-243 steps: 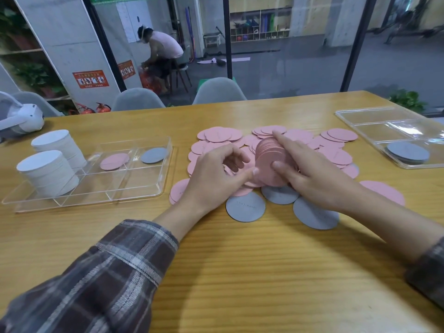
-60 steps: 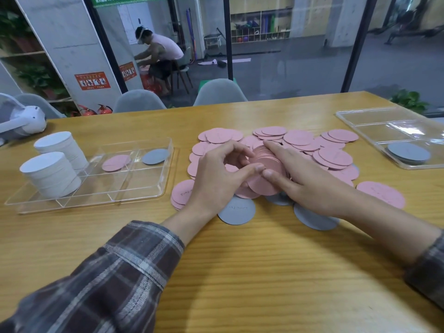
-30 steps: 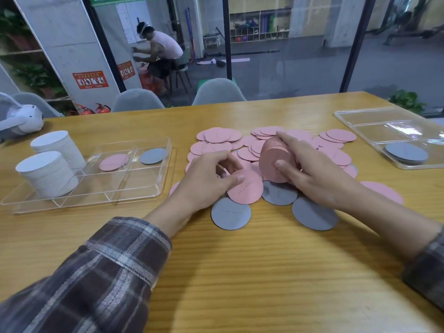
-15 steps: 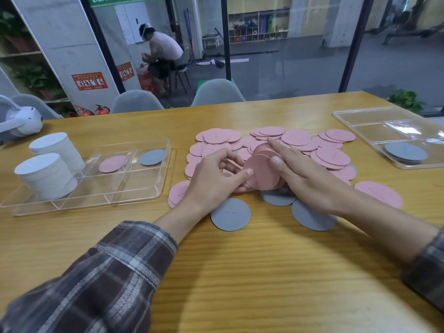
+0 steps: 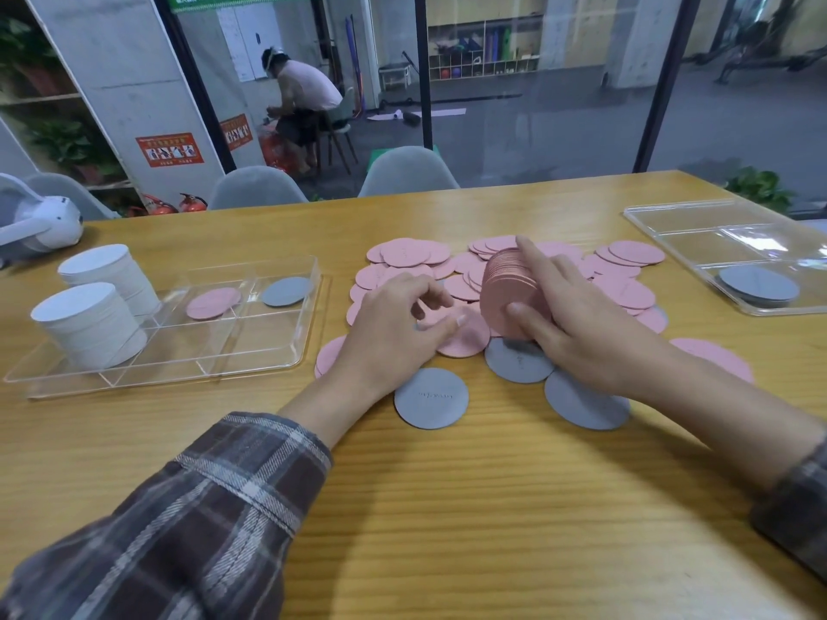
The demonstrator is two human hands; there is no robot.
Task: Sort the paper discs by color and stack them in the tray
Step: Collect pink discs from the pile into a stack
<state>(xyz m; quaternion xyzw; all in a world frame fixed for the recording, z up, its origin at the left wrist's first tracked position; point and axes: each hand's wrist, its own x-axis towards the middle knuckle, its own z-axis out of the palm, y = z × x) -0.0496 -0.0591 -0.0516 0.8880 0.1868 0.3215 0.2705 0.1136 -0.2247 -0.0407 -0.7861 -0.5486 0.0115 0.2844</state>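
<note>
Half a second ago the left hand (image 5: 394,333) met the pink stack (image 5: 508,290); now it sits just apart, pinching a loose pink disc (image 5: 470,342) at frame centre. The right hand (image 5: 581,324) grips the stack on edge between thumb and fingers. The left tray (image 5: 179,373) holds two white stacks (image 5: 87,328), a single pink disc (image 5: 212,302) and a single grey disc (image 5: 286,291) — the right tray (image 5: 671,221), grey discs (image 5: 758,285).
</note>
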